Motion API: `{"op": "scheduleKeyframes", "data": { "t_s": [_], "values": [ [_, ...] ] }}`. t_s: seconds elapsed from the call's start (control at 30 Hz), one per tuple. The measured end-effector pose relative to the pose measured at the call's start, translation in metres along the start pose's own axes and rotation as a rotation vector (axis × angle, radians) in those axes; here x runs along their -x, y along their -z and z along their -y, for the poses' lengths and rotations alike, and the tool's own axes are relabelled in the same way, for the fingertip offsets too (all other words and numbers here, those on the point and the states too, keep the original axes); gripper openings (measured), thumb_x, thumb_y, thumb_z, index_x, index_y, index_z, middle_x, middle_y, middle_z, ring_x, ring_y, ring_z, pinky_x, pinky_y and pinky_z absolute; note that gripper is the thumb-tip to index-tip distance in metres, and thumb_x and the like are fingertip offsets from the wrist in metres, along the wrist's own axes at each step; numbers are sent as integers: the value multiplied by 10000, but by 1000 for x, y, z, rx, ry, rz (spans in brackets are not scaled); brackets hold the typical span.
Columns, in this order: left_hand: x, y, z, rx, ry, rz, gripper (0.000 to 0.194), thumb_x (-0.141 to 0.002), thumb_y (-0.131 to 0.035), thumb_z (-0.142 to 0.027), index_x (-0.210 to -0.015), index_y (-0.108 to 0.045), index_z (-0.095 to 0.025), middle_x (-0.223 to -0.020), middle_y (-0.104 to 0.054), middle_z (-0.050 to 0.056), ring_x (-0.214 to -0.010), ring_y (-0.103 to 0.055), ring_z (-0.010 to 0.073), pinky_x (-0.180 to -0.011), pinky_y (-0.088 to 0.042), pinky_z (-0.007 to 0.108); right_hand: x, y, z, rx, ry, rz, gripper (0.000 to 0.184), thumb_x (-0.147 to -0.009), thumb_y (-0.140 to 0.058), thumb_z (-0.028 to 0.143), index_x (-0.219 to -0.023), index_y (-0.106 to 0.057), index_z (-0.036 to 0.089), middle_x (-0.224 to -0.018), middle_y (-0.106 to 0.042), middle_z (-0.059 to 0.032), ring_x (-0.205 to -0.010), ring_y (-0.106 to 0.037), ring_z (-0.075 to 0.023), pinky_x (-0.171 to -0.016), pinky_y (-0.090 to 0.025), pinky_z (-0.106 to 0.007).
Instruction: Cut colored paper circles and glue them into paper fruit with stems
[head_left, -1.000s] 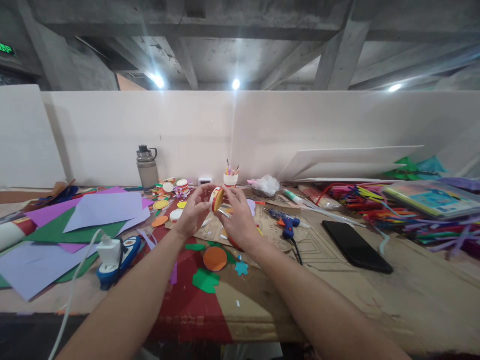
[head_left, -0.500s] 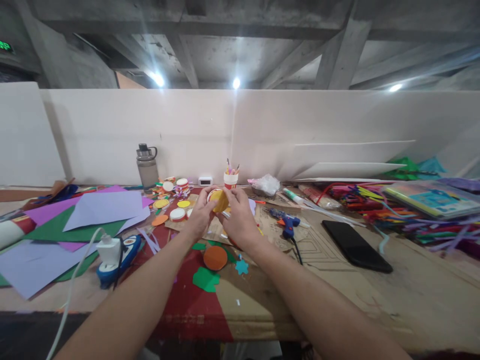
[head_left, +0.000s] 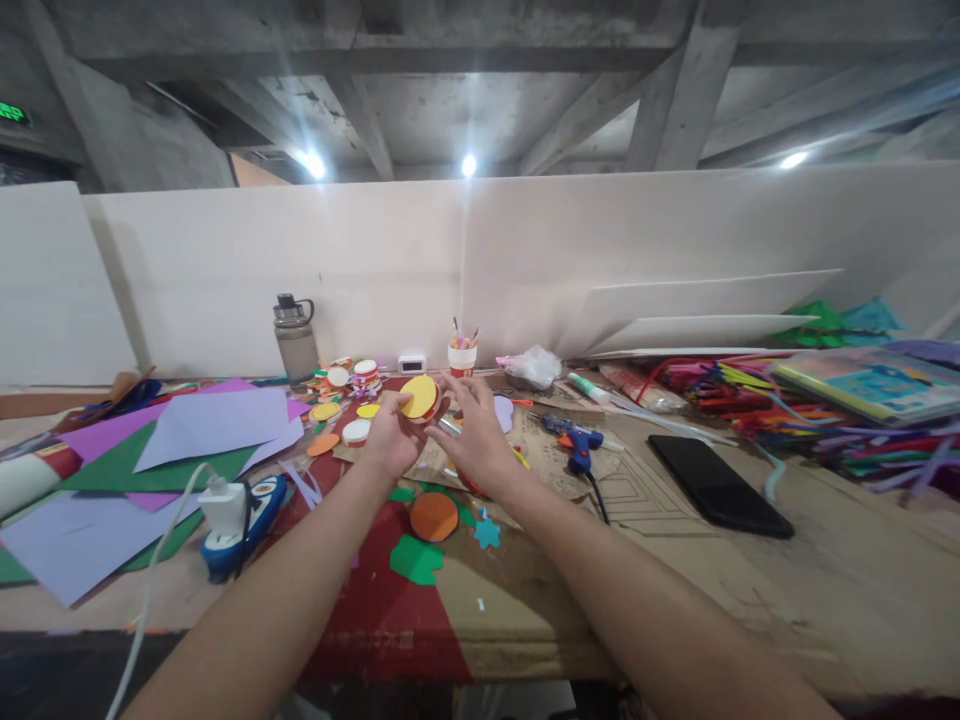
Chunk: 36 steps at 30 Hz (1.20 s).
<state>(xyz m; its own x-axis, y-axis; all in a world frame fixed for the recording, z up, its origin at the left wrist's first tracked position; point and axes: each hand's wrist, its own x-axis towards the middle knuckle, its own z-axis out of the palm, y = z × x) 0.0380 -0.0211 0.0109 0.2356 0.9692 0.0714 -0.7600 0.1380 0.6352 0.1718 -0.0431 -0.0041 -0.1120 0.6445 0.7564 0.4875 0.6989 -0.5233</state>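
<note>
A small round drum-like piece with a yellow top and a red side is held up over the middle of the table, its yellow face tilted toward me. My left hand grips it from the left and below, the thumb at the yellow edge. On the opposite side, my right hand has its bent fingers and thumb about the right rim; the exact contact is partly hidden. Beneath the hands lie an orange disc, a green paper scrap and a blue flower-shaped cutout.
Right of my hands lie a blue glue gun and a black phone. Coloured paper and a power strip are on the left. Behind stand a bottle, a cup of pencils and white-topped round pieces.
The round piece has turned so that its yellow top faces me and its red side shows. It has shifted slightly left with my left hand, and my right fingers have loosened and spread a little.
</note>
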Motion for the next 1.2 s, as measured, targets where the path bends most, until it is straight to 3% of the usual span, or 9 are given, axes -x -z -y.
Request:
{"op": "scheduleKeyframes", "data": {
  "t_s": [0.27,0.47,0.93,1.2],
  "values": [
    [1,-8,10,-60,-104,-115,425,-799,-480,-92,-1215,-569,-98,-868,-725,85,-715,-689,160,-576,-541,207,0,-1,-3,46,-2,-25,678,-696,-744,225,-1319,-479,229,-1223,-463,-120,-1176,-435,-287,-1004,-421,-490],
    [3,-13,15,-22,-168,-85,434,-793,-476,-60,-1211,-555,-150,-968,-712,82,-837,-695,190,-772,-574,318,-1,-1,-9,87,28,-66,582,-696,-747,223,-1242,-544,207,-1183,-492,-114,-1135,-455,-269,-1006,-407,-461],
    [2,-14,15,27,-31,-143,459,-753,-427,-52,-1191,-565,-74,-951,-716,134,-811,-707,220,-776,-592,370,1,-2,-8,112,-23,6,561,-712,-736,268,-1227,-520,217,-1191,-482,-115,-1137,-449,-281,-995,-402,-475],
    [-2,-10,16,20,-15,-205,313,-780,-441,-100,-1046,-604,-79,-894,-711,133,-821,-702,235,-762,-588,381,1,-5,-14,94,-21,29,533,-707,-740,266,-1196,-536,216,-1190,-491,-113,-1157,-447,-281,-1005,-388,-477]
  ]
}}
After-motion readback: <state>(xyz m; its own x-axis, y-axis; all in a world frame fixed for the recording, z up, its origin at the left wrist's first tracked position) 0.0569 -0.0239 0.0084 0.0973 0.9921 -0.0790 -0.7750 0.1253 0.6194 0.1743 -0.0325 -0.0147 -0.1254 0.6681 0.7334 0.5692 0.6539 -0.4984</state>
